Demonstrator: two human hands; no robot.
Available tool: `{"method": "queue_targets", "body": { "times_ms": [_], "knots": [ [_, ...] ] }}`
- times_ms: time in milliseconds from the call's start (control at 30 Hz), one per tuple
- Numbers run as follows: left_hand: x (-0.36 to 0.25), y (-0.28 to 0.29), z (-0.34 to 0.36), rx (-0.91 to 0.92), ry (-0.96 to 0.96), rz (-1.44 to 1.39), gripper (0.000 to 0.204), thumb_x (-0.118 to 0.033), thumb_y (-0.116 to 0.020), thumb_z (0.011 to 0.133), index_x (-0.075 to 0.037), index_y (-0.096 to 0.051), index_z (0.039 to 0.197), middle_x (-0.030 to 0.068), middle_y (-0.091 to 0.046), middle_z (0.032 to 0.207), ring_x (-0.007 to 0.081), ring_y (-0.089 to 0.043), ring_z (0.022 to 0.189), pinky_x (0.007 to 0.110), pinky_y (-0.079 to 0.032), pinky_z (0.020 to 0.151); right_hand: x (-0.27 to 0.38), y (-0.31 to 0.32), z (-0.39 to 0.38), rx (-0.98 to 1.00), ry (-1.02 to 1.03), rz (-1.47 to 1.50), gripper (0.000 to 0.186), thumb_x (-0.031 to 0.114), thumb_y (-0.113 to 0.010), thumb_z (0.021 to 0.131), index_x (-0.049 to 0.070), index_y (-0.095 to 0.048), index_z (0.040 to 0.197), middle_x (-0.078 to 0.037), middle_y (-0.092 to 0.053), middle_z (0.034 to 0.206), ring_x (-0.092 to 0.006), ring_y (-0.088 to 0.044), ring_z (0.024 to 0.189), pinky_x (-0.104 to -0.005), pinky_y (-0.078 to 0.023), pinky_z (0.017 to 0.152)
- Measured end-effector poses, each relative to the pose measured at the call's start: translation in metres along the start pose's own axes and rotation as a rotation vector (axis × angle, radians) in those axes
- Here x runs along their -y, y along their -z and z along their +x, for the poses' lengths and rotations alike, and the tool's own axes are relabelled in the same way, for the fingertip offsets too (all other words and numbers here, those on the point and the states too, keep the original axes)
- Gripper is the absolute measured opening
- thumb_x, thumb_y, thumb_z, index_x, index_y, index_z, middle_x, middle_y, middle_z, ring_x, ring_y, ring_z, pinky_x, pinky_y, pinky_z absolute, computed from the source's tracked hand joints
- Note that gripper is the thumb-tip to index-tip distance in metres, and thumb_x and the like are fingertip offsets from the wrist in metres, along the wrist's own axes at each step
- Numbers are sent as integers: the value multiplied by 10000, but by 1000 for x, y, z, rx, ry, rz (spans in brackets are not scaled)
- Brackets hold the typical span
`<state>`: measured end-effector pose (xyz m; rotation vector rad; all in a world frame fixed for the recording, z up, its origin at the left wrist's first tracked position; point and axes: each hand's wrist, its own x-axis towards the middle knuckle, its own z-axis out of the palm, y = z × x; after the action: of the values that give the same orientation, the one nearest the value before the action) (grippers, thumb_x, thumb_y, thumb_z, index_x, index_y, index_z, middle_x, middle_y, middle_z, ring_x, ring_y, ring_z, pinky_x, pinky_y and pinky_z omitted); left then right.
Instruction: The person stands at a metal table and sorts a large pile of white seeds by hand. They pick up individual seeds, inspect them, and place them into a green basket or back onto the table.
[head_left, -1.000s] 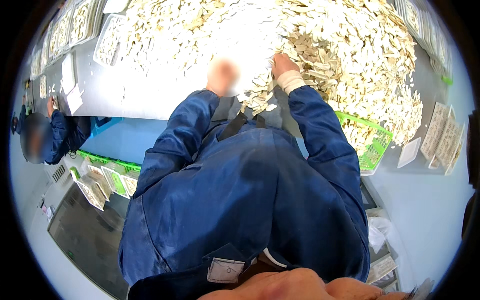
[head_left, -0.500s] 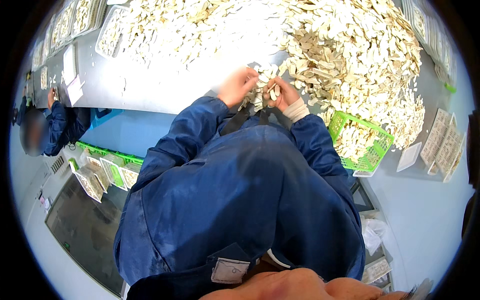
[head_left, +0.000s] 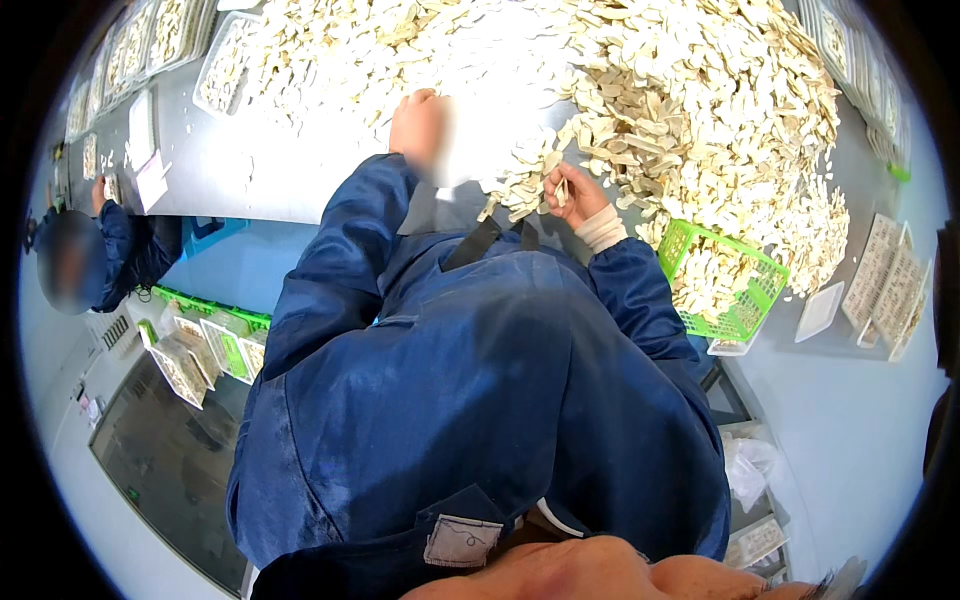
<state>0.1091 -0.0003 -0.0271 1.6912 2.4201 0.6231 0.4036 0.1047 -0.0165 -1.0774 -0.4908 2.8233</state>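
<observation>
A big heap of pale, flat dried slices covers the far side of the metal table. My right hand is near the table's front edge, its fingers closed around a few of these slices. Beside it lies a small loose pile of slices, spread toward the left. My left hand is farther out and to the left, close to the near fringe of the heap. Its fingers are partly lost in blur and glare, so its grip does not show.
A green plastic basket of slices sits right of my right arm. Clear trays with slices stand at the far left, and stacked trays at the right. Another person works at the left end. Upright trays stand lower left.
My left hand has moved away from my right hand, up and to the left. My right hand has shifted slightly right and nearer, still with slices in its fingers.
</observation>
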Motion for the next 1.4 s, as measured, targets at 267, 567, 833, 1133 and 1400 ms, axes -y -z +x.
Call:
{"method": "queue_targets", "body": {
  "times_ms": [267, 567, 833, 1133, 1400],
  "knots": [
    [37, 24, 5, -314, 400, -169, 246, -157, -635, 814, -34, -583, 1020, 110, -585, 887, 236, -567, 752, 323, -481, 679, 2, -2, -2, 6, 12, 18, 294, 336, -450, 958, 81, -520, 830, -52, -560, 751, -142, -525, 608, -257, -400, 494],
    [-8, -5, -5, 152, 165, -97, 106, -117, -557, 801, -67, -638, 848, 162, -590, 863, 347, -568, 849, 437, -470, 754, 1, -11, -2, -4, 15, -70, 264, 317, -470, 948, 88, -517, 827, -32, -541, 724, -130, -503, 589, -253, -391, 496],
    [-18, -16, 9, 15, 198, -82, 116, -126, -601, 786, -61, -604, 882, 141, -575, 849, 335, -563, 833, 427, -466, 738, 1, -11, -4, -19, 25, -67, 276, 330, -463, 950, 91, -508, 819, -23, -532, 724, -123, -485, 580, -247, -370, 493],
    [-9, -29, 5, 42, 8, -128, 113, -120, -630, 773, -50, -554, 820, 140, -569, 784, 331, -568, 772, 421, -461, 678, 4, -5, -5, 15, 50, -47, 269, 311, -451, 955, 87, -509, 818, -29, -537, 732, -125, -497, 592, -246, -369, 488],
    [2, -10, -6, 43, 187, -160, 93, -105, -597, 786, -60, -574, 864, 127, -592, 828, 329, -576, 798, 415, -460, 702, 1, 1, -2, -19, 40, -26, 269, 316, -465, 950, 76, -524, 841, -37, -553, 752, -132, -513, 597, -249, -384, 486]
  ]
}}
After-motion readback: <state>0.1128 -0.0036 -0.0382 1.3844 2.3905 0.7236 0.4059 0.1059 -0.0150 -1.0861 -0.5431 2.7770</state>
